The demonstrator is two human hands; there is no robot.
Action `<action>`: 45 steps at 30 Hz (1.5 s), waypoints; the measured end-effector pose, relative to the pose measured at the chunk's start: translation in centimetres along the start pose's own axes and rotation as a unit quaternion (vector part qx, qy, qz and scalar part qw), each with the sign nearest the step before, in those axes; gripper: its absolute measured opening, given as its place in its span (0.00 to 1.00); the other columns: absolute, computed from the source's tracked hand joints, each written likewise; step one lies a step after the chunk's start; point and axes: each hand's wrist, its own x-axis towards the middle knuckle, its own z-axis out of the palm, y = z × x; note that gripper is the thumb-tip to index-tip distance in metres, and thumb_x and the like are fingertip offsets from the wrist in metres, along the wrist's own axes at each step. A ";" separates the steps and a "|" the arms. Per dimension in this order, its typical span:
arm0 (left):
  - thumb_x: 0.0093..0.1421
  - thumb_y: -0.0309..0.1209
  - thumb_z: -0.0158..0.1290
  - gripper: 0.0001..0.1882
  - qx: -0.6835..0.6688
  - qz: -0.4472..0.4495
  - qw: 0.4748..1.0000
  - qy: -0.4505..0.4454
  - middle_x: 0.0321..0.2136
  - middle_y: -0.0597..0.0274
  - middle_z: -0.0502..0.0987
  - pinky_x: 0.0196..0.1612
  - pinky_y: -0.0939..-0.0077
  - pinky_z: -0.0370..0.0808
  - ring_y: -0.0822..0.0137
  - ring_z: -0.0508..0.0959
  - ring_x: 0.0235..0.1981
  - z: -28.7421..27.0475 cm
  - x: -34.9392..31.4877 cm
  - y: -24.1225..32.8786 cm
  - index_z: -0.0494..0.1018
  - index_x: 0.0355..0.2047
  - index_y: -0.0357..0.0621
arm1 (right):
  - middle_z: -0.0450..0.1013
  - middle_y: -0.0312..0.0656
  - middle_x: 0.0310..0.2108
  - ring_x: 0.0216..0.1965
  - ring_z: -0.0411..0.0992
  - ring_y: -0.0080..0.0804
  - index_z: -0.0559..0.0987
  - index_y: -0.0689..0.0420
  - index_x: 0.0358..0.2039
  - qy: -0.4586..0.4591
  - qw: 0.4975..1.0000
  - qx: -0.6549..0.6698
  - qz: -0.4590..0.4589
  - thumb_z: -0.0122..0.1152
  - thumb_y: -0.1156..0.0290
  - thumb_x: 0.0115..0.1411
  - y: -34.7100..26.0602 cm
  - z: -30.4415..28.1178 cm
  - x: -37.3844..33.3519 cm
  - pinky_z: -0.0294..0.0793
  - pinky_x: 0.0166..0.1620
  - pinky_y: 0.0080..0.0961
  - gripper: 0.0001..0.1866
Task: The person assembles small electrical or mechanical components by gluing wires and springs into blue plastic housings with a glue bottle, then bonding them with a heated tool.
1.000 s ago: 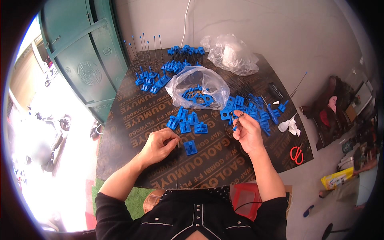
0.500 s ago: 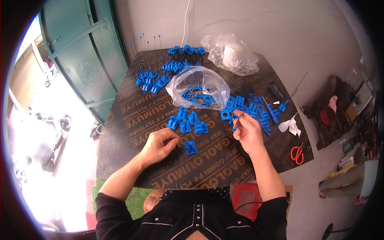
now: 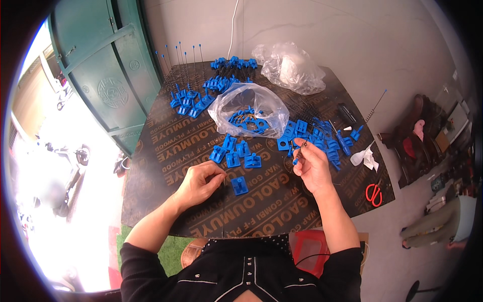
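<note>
My right hand (image 3: 313, 167), raised over the table's right half, pinches a dark coil spring (image 3: 301, 152) with a blue end. My left hand (image 3: 201, 183) rests closed on the tabletop, thumb against curled fingers. Something thin and dark shows by its fingertips, too small to make out. Just right of that hand lies a single blue plastic base (image 3: 240, 185) with a raised middle. Several similar blue bases (image 3: 233, 159) sit beyond it. Past my right hand is a pile of blue plastic parts (image 3: 318, 137), with a blue-handled screwdriver (image 3: 344, 144) among them.
An open clear bag (image 3: 217, 111) of small blue parts stands mid-table, with another plastic bag (image 3: 294, 70) behind. Upright springs on blue bases (image 3: 188, 100) stand back left. Red-handled scissors (image 3: 373, 195) and a crumpled tissue (image 3: 370, 161) lie near the right edge. A person's legs (image 3: 437, 224) show far right.
Both my hands hold nearly the same place and grip. The person at the far right has shifted slightly.
</note>
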 end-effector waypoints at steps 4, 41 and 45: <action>0.58 0.24 0.54 0.05 -0.005 -0.005 1.000 -0.002 0.24 0.58 0.74 0.27 0.77 0.70 0.71 0.74 0.23 0.0 0.0 0.2 0.76 0.30 0.33 | 0.71 0.37 0.27 0.21 0.67 0.21 0.71 0.62 0.48 -0.002 1.000 -0.003 0.000 0.53 0.71 0.64 0.1 -0.1 0.1 0.64 0.22 0.19 0.14; 0.59 0.23 0.53 0.04 -0.003 -0.013 1.000 -0.014 0.27 0.60 0.74 0.28 0.80 0.69 0.74 0.72 0.25 -0.1 0.0 0.4 0.75 0.31 0.33 | 0.71 0.37 0.27 0.21 0.67 0.21 0.72 0.62 0.47 0.002 1.000 -0.004 -0.001 0.53 0.70 0.64 0.0 0.0 0.1 0.64 0.22 0.19 0.14; 0.59 0.23 0.53 0.04 -0.005 -0.014 1.000 -0.016 0.27 0.60 0.74 0.28 0.80 0.69 0.74 0.72 0.25 -0.1 0.0 0.5 0.75 0.31 0.33 | 0.71 0.37 0.28 0.21 0.67 0.21 0.71 0.63 0.48 0.002 1.000 -0.004 0.000 0.53 0.70 0.63 -0.1 0.0 0.0 0.64 0.22 0.18 0.14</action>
